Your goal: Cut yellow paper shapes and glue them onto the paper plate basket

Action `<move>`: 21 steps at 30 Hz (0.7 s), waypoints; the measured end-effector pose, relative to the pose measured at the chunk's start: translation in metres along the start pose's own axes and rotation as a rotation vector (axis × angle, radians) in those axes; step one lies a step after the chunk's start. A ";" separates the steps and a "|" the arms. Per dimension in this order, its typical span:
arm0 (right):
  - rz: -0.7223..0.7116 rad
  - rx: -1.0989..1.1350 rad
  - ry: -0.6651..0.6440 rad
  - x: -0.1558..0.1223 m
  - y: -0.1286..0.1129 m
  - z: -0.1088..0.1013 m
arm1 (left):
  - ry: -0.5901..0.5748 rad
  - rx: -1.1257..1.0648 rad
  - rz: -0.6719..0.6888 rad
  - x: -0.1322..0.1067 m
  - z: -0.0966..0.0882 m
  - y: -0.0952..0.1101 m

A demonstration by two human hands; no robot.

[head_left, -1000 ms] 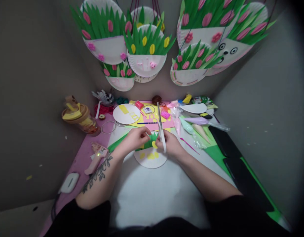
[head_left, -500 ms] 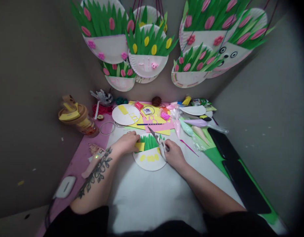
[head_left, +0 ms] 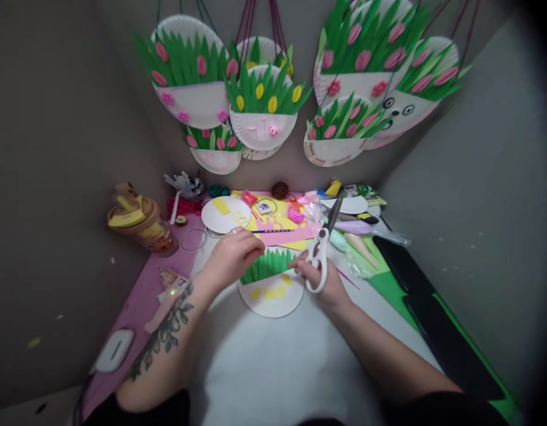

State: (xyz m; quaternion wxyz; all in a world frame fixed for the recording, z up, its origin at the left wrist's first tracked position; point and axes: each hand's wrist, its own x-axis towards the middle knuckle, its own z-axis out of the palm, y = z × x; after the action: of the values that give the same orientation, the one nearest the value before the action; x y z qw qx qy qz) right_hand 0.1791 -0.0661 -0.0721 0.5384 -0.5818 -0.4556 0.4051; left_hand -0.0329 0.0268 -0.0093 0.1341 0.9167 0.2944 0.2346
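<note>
We've scissors (head_left: 323,235) clamped in our right hand (head_left: 322,283) at the white plate's (head_left: 276,308) right edge; our left hand (head_left: 232,255) curls over its upper left, grip unclear. Green grass (head_left: 274,264) stands along the plate's top; yellow pieces (head_left: 270,293) lie below: part-done, we'd judge.

Well to the left of the grip is a tan-lidded cup (head_left: 153,234); also on that side, but nearer than the grip, lies a white box (head_left: 115,351). To the right lie two dark flat slabs (head_left: 402,264). Beyond and above hang several decorated paper plates (head_left: 191,105).
</note>
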 end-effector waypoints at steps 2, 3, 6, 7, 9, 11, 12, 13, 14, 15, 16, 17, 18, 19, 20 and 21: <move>0.023 0.187 -0.086 0.001 -0.021 0.007 | 0.282 0.070 0.191 -0.005 0.003 0.013; 0.030 0.248 -0.118 0.001 -0.031 0.010 | 0.380 0.117 0.291 -0.008 0.005 0.017; 0.029 0.345 -0.172 0.003 -0.053 0.016 | 0.564 0.196 0.542 -0.017 0.011 0.021; 0.023 0.356 -0.177 0.004 -0.057 0.017 | 0.586 0.222 0.586 -0.019 0.012 0.020; 0.003 0.354 -0.162 0.004 -0.061 0.017 | 0.598 0.259 0.614 -0.020 0.011 0.019; -0.028 0.332 -0.125 0.004 -0.062 0.014 | 0.585 0.277 0.585 -0.020 0.008 0.019; -0.041 0.317 -0.109 0.004 -0.061 0.013 | 0.584 0.283 0.575 -0.019 0.006 0.020; -0.049 0.292 -0.099 0.004 -0.061 0.011 | 0.585 0.292 0.563 -0.019 0.005 0.021; -0.053 0.256 -0.089 0.005 -0.061 0.009 | 0.585 0.301 0.558 -0.018 0.005 0.022; -0.052 0.206 -0.078 0.005 -0.062 0.008 | 0.584 0.306 0.558 -0.017 0.005 0.023; -0.053 0.143 -0.063 0.005 -0.062 0.007 | 0.579 0.302 0.561 -0.016 0.007 0.024; -0.059 0.076 -0.044 0.005 -0.063 0.007 | 0.568 0.288 0.550 -0.015 0.010 0.025; -0.069 0.019 -0.016 0.006 -0.064 0.006 | 0.556 0.268 0.523 -0.014 0.013 0.025; -0.078 -0.020 0.020 0.006 -0.065 0.007 | 0.556 0.240 0.475 -0.012 0.017 0.026; -0.083 -0.039 0.061 0.007 -0.065 0.007 | 0.563 0.206 0.394 -0.010 0.021 0.026; -0.084 -0.040 0.107 0.008 -0.065 0.007 | 0.576 0.158 0.280 -0.008 0.024 0.027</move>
State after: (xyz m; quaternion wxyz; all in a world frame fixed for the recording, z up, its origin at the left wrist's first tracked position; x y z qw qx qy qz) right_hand 0.1685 -0.0559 -0.0075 0.5664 -0.5938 -0.4583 0.3414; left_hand -0.0137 -0.0021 -0.0223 -0.0595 0.8518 0.2088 0.4768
